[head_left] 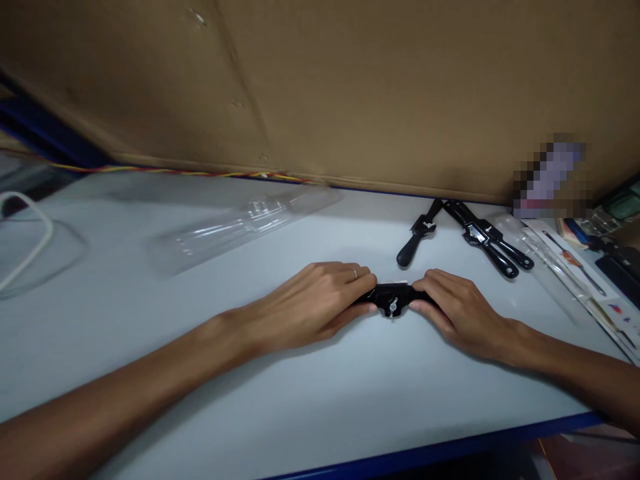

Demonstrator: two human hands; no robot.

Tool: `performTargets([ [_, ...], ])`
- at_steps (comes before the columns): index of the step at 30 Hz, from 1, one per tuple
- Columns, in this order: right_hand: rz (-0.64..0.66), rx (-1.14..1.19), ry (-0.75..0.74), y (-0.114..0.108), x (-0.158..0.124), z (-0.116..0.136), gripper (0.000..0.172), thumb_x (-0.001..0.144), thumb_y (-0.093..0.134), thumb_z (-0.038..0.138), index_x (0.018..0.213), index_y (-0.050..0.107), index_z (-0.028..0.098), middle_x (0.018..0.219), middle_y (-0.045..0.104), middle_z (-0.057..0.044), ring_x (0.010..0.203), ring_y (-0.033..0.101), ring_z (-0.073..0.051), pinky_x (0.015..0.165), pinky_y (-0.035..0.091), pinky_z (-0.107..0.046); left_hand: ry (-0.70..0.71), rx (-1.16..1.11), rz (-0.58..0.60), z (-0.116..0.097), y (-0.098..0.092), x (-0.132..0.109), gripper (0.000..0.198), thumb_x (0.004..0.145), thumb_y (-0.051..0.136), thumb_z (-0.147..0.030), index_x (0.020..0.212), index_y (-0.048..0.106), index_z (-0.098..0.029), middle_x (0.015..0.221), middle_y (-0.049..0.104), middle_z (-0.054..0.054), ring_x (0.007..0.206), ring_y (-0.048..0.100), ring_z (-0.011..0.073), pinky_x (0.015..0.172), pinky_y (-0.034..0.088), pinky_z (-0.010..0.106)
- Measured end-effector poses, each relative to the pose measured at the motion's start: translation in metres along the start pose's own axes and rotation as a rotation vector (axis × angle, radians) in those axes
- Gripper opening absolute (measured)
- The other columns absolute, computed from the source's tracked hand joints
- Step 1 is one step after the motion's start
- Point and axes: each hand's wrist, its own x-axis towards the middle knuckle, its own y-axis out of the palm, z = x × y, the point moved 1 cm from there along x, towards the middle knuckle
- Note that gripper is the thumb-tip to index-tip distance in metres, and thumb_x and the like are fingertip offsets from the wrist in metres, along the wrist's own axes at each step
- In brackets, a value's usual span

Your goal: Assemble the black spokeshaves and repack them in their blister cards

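A black spokeshave (393, 300) is held level between my two hands, over the middle of the pale table. My left hand (330, 293), with a ring on one finger, wraps round its left handle. Around the right handle my right hand (450, 307) is closed, thumb underneath. The metal blade edge shows along the top of the body, and a silver screw sits at its centre; both handles are mostly hidden by my fingers. Beyond my right hand lies another black spokeshave (423, 230), with more black spokeshaves (483, 237) side by side to its right.
A clear plastic blister shell (250, 220) lies at the back left of the table (300, 413). Printed packaging cards (575, 263) with clear plastic are at the right. A white cable (43, 233) loops at the left edge. Cardboard (350, 87) stands upright behind.
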Motion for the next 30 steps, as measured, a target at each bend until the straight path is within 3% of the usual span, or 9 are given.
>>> performTargets([
  [13, -0.045, -0.011, 0.073, 0.0030, -0.0043, -0.0040, 0.029, 0.108, 0.044, 0.037, 0.100, 0.060, 0.015, 0.077, 0.069, -0.004, 0.062, 0.062, -0.016, 0.057, 0.041, -0.029, -0.026, 0.108, -0.046, 0.0030, 0.0045, 0.0007, 0.047, 0.110, 0.026, -0.046, 0.081, 0.052, -0.019, 0.058, 0.050, -0.003, 0.045, 0.041, 0.0126, 0.049, 0.025, 0.029],
  [18, 0.000, 0.097, 0.130, 0.0001, -0.0012, -0.0034, 0.022, 0.106, 0.050, 0.033, 0.102, 0.065, 0.017, 0.090, 0.073, -0.004, 0.076, 0.067, -0.017, 0.067, 0.043, -0.029, -0.032, 0.066, -0.038, 0.0043, 0.0044, 0.0003, 0.045, 0.110, 0.030, -0.046, 0.083, 0.054, -0.019, 0.053, 0.047, -0.006, 0.041, 0.038, 0.0115, 0.048, 0.023, 0.028],
  [30, 0.055, 0.122, 0.241, -0.0039, 0.0026, -0.0044, 0.027, 0.102, 0.055, 0.040, 0.086, 0.061, 0.019, 0.068, 0.062, 0.002, 0.058, 0.051, -0.012, 0.058, 0.032, -0.026, -0.030, 0.088, -0.069, 0.0026, 0.0073, -0.0012, 0.047, 0.110, 0.028, -0.046, 0.080, 0.052, -0.019, 0.053, 0.050, -0.005, 0.042, 0.040, 0.0117, 0.048, 0.022, 0.028],
])
